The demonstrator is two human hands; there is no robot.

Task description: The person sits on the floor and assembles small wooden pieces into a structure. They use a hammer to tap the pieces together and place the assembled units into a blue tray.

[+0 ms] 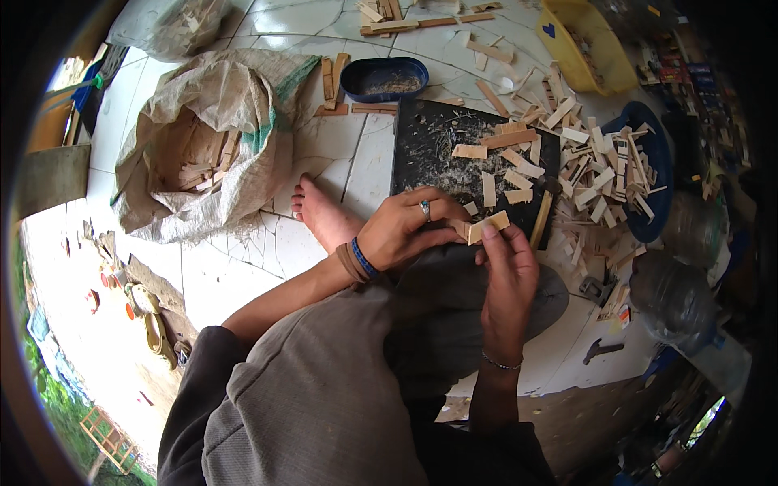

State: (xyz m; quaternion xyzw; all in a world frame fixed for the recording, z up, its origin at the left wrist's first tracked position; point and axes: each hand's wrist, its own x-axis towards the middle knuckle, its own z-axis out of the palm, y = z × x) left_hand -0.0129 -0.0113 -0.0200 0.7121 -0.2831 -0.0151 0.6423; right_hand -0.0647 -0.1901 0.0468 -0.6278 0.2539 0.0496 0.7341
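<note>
My right hand (512,263) pinches a pale flat wood piece (488,228) between thumb and fingers. My left hand (409,227), with a ring and wrist bands, closes on a small brown wood piece (459,228) that meets the pale one; whether the two are joined I cannot tell. Both hands are over my lap, at the near edge of a black board (429,138) strewn with shavings. Several short wood pieces (489,189) lie on that board. By its right edge rests a hammer (541,219) with a wooden handle.
At left stands an open woven sack (271,154) holding wood scraps. A dark blue oval tray (384,79) sits beyond my bare foot (324,217). To the right are a heap of wood strips (596,174), a blue basin (658,198), a yellow tub (620,69) and another hammer (604,350).
</note>
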